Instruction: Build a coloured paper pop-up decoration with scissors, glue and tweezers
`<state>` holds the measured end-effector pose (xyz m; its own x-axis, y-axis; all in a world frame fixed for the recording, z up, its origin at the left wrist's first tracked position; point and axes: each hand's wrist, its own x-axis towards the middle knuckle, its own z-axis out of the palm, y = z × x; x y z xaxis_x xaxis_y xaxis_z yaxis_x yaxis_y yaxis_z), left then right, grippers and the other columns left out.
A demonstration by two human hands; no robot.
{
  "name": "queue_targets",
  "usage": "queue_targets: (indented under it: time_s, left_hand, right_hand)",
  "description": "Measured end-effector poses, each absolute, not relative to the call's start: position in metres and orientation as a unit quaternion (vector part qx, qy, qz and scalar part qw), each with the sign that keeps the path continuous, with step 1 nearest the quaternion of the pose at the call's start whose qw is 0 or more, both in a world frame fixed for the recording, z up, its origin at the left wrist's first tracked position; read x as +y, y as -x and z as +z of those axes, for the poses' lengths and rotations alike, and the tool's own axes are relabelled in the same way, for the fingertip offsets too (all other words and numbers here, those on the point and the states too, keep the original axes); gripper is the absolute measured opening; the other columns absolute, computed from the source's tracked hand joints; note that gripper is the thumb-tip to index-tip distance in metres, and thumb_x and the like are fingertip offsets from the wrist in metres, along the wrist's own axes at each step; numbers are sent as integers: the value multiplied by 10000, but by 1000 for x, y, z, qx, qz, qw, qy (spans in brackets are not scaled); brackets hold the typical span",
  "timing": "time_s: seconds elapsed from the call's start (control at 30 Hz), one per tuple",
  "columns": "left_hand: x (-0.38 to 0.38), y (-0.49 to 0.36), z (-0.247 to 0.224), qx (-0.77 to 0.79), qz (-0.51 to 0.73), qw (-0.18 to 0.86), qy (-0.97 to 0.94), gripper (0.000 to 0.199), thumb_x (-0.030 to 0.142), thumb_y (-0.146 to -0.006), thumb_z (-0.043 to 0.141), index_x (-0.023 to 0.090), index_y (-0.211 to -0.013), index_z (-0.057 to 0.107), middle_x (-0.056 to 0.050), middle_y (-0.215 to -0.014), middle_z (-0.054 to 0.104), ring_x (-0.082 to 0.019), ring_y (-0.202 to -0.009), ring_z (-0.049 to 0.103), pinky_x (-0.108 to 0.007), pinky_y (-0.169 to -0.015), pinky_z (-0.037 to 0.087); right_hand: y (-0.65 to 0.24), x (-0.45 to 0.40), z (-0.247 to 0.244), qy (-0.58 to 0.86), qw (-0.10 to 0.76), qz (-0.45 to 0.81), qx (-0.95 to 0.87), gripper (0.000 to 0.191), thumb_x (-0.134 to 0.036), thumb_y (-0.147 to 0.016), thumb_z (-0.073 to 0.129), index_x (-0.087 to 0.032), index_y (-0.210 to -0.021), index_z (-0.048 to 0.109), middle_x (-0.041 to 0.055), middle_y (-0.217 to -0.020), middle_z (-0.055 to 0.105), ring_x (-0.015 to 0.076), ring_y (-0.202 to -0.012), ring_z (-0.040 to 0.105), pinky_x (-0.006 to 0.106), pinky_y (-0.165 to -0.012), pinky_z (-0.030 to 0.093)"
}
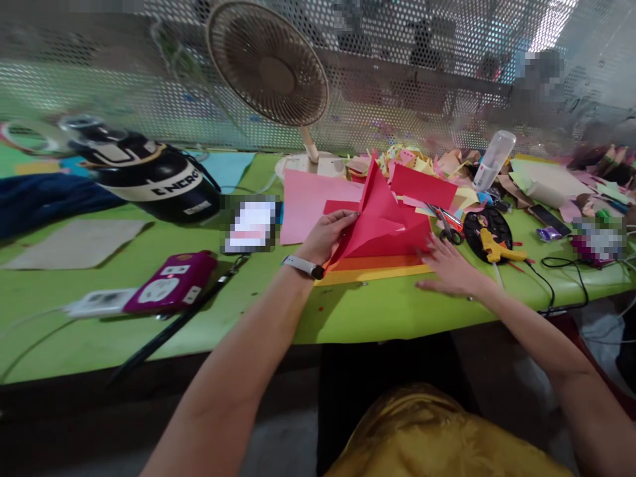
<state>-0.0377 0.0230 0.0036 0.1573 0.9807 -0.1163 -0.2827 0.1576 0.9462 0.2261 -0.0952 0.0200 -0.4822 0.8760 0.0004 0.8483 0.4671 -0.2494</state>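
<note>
My left hand (328, 233), with a band on its wrist, pinches the left side of a folded red paper (380, 222) and holds it partly lifted. My right hand (450, 265) has its fingers spread near the right end of the red paper; its fingertips are slightly blurred, and whether they touch the paper is unclear. Orange paper (377, 263) and yellow paper (348, 275) lie beneath the red one. Behind it rests a separate red piece (424, 187), and a pink sheet (301, 205) lies to the left.
Black scissors (450, 233) and a yellow glue gun (494, 248) on a black tray lie at the right. A fan (311, 142) and paper scraps (447, 162) stand behind. At the left are a phone (252, 225), a black bottle (159, 182) and a purple device (171, 283).
</note>
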Motion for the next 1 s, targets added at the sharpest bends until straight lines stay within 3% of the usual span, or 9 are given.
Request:
queue_targets:
  time_s: [0.13, 0.23, 0.33, 0.4, 0.47, 0.53, 0.67, 0.83, 1.0]
  left_hand:
    - [26, 38, 0, 436, 485, 620, -436, 253, 328, -595, 800, 180, -761, 678, 2, -682, 680, -154, -676, 621, -259, -642, 480]
    - [26, 36, -1, 434, 475, 624, -443, 254, 326, -599, 804, 180, -769, 683, 2, -680, 684, -155, -680, 627, -257, -643, 482]
    - [25, 34, 0, 427, 461, 634, -452, 302, 347, -566, 838, 177, -763, 685, -4, -683, 690, -162, -692, 636, -263, -655, 491]
    - [24, 34, 2, 420, 435, 644, -468, 349, 379, -538, 860, 171, -760, 689, -17, -706, 701, -167, -689, 636, -269, -654, 494]
    - [24, 34, 4, 416, 405, 649, -492, 370, 410, -532, 865, 169, -754, 692, -29, -725, 708, -162, -664, 624, -266, -628, 485]
    - [23, 34, 6, 414, 373, 647, -520, 357, 433, -556, 851, 174, -742, 692, -29, -719, 702, -149, -624, 602, -255, -588, 464]
    - [18, 30, 9, 404, 311, 658, -554, 320, 459, -621, 809, 189, -739, 685, -22, -700, 685, -141, -594, 581, -253, -563, 442]
    - [20, 26, 6, 394, 246, 603, -648, 299, 466, -651, 775, 190, -714, 680, -16, -643, 655, -139, -560, 536, -254, -549, 396]
    - [25, 28, -2, 399, 220, 382, -804, 228, 422, -769, 662, 197, -777, 698, -61, -772, 689, -208, -700, 594, -312, -662, 427]
  right_hand:
    - [-208, -130, 31, 176, 18, 499, -848, 656, -599, -802, 642, -234, -1343, 572, 107, -1284, 653, 239, -1273, 546, 388, -1096, 372]
    - [-207, -129, 40, 215, 97, 653, -719, 686, -649, -859, 521, -157, -1335, 564, 96, -915, 762, 199, -918, 722, 328, -847, 540]
    - [-211, -106, 37, 411, 262, 524, -698, 594, -614, -869, 529, -133, -1200, 639, 71, -757, 728, 184, -673, 709, 309, -645, 569]
    - [-215, -90, 35, 481, 321, 345, -739, 456, -511, -920, 504, -164, -1175, 653, 87, -837, 728, 195, -758, 704, 351, -747, 575]
    - [-220, -76, 35, 493, 306, 152, -800, 369, -363, -947, 490, -213, -1262, 612, 111, -1089, 705, 237, -1027, 658, 428, -969, 500]
    - [-225, -64, 36, 472, 235, 12, -850, 455, -213, -935, 478, -248, -1388, 507, 108, -1401, 539, 281, -1307, 477, 497, -1115, 354]
    - [-233, -46, 32, 429, 144, -98, -886, 583, -81, -897, 466, -280, -1444, 431, 67, -1604, 235, 287, -1483, 170, 532, -1173, 229]
    - [-228, -34, 16, 328, 110, -73, -935, 344, -118, -926, 485, -245, -1184, 675, 89, -1495, 451, 280, -1408, 359, 534, -1142, 292]
    - [-218, -33, -4, 354, 102, 26, -929, 300, -120, -910, 519, -177, -1131, 714, 147, -1293, 636, 270, -1153, 612, 466, -982, 488]
